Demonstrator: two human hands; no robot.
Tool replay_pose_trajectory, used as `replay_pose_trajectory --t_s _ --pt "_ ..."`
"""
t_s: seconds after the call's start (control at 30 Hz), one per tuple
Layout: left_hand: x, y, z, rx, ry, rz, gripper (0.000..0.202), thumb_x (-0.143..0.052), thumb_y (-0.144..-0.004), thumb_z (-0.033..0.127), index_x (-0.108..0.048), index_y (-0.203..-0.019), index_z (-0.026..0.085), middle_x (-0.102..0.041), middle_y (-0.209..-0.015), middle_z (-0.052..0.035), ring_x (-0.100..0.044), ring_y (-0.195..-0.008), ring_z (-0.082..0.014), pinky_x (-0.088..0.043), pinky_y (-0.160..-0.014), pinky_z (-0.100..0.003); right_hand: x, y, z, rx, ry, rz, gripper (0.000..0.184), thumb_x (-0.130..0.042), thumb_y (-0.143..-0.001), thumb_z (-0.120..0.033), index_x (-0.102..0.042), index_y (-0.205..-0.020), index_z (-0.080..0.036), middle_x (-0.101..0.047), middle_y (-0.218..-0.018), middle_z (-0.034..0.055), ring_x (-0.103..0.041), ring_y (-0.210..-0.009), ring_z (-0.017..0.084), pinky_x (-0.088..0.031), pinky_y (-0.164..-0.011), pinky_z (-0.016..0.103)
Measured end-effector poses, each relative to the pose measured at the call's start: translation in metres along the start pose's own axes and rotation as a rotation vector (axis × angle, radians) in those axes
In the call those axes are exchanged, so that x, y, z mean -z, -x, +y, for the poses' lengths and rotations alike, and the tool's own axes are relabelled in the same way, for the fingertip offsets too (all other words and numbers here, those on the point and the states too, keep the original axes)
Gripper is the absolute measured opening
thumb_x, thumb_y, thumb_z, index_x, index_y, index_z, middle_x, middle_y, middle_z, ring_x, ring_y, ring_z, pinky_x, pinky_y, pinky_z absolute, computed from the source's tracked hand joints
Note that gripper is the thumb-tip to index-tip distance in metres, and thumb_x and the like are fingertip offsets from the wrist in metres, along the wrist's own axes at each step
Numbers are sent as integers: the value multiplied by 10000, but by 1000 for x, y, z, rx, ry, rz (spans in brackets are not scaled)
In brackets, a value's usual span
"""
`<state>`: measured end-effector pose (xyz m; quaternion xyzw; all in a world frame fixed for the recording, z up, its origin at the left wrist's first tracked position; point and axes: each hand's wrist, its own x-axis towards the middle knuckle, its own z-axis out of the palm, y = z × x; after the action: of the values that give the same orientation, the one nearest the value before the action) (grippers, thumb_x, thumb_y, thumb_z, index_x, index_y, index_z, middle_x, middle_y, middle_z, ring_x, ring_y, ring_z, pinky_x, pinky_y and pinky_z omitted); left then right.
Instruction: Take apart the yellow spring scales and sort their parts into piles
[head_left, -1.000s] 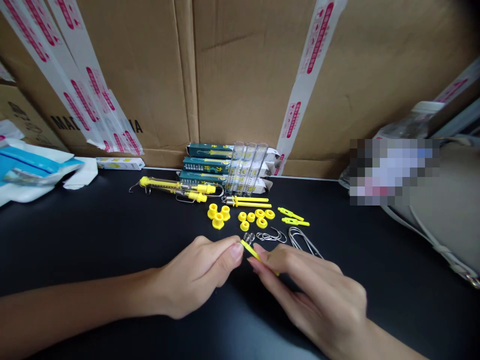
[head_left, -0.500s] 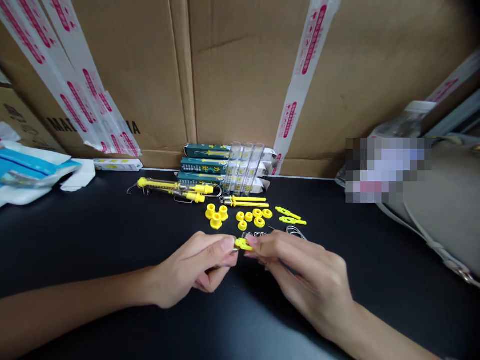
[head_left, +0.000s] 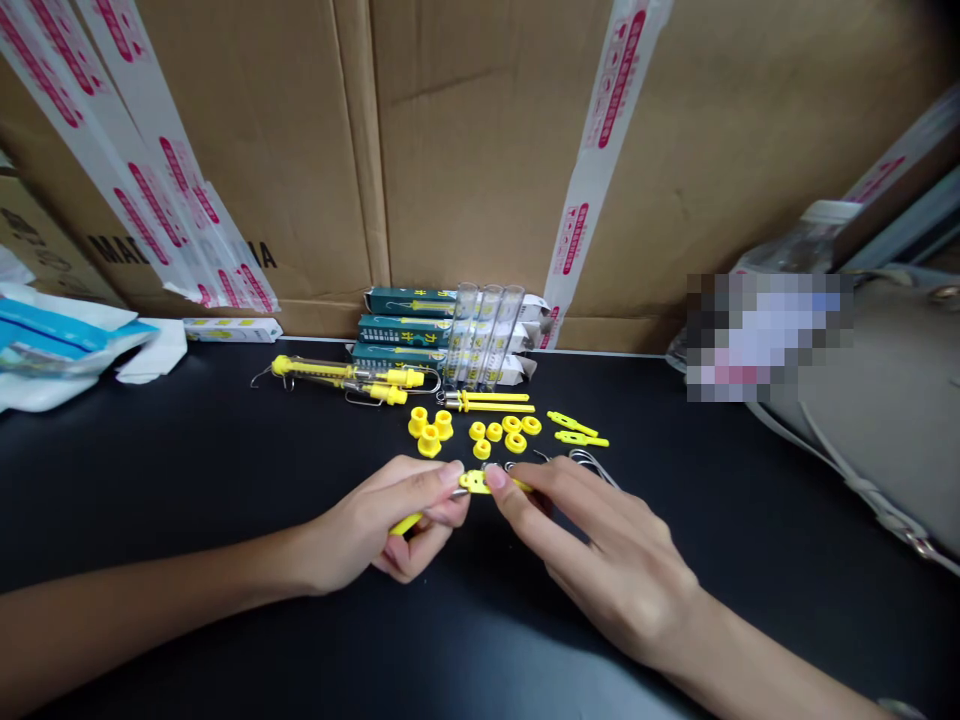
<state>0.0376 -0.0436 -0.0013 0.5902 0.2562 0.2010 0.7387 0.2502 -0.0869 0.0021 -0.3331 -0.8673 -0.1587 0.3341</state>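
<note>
The left hand (head_left: 379,525) is gripping a yellow plastic rod (head_left: 474,482), fingers closed around it, while the right hand (head_left: 604,565) is pinching its flat end above the black bench (head_left: 150,500), just before the yellow rings (head_left: 495,432). Three clear tubes (head_left: 480,335) are leaning against teal cartons (head_left: 401,328), their contents hard to tell.

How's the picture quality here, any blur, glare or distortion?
Head view: wide-lens bowing on the tape-sealed brown cardboard wall; a pixelated blur block at right; soft sheen on the black tabletop; the yellow plastic piece between left hand and right hand looks sharp.
</note>
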Motion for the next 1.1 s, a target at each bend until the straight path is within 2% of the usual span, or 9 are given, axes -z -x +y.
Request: replay_pose_trajectory --t_s 0.13,0.23,0.33,0.47,0.6,0.7,0.8,0.93,1.1 --pt "0 -1 0 -18 41 -20 442 -334 -1002 485 -358 -660 206 -292 -391 92 -176 -336 -64 -113 -348 -205 -3 -2 1 -97 -99 -24 227 -461 -981 -111 -679 -1006 -171 -741 -825 85 -674 -667 172 -527 -623 272" --pt "-1 -1 -1 -27 81 1 418 -357 -999 501 -352 -701 209 -286 -435 99 -157 -365 -61 -114 -354 -187 -7 -4 3 -390 -391 -65 153 -514 -983 -202 -652 -923 -173 -687 -672 11 -627 -546 121 -484 -540 219" --pt "-1 -2 -2 -21 102 38 426 -393 -980 540 -338 -712 213 -283 -466 100 -150 -391 -61 -111 -364 -177 -6 -6 3 -632 -645 -179 228 -493 -995 -304 -660 -899 -182 -618 -561 -39 -534 -432 87 -413 -448 199" --pt "-1 -3 -3 -12 110 29 418 -409 -973 545 -364 -729 209 -299 -469 99 -155 -396 -63 -123 -367 -174 -2 -9 1 -790 -871 -205 278 -526 -969 -402 -677 -968 -169 -626 -569 -28 -543 -451 95 -415 -437 198" --pt "0 -4 -6 -17 141 17 404 -411 -979 518 -391 -730 201 -317 -455 97 -159 -382 -59 -132 -367 -176 -1 -8 -2 -867 -995 -230 298 -556 -949 -436 -680 -999 -169 -630 -595 -23 -546 -476 94 -438 -456 196" --pt "2 -4 -6 -25 151 -2 386 -406 -988 485 -399 -728 199 -315 -452 97 -160 -384 -60 -137 -369 -177 -1 -7 -2 -836 -978 -268 310 -491 -988 -422 -671 -1064 -181 -632 -619 -25 -548 -491 92 -443 -474 197" --pt "2 -3 -4 -19 125 -1 366 -404 -999 443 -389 -728 199 -321 -469 95 -167 -400 -59 -142 -377 -178 0 -5 -2 -694 -845 -262 281 -418 -1028 -333 -617 -1182 -207 -624 -639 -40 -553 -508 89 -439 -506 197" --pt "-2 -1 -1 1 61 20 377 -383 -1010 452 -358 -724 208 -295 -492 97 -171 -425 -68 -142 -387 -193 3 -4 -3 -495 -611 -214 239 -381 -1035 -222 -612 -1090 -195 -570 -644 -44 -543 -510 90 -426 -517 210" --pt "-9 3 -3 -53 -319 148 436 -325 -1018 495 -390 -702 201 -338 -580 65 -244 -485 -87 -226 -429 -232 -5 -2 -9 -296 -327 -178 169 -419 -1025 -188 -578 -1076 -159 -683 -866 44 -666 -717 159 -511 -630 266"
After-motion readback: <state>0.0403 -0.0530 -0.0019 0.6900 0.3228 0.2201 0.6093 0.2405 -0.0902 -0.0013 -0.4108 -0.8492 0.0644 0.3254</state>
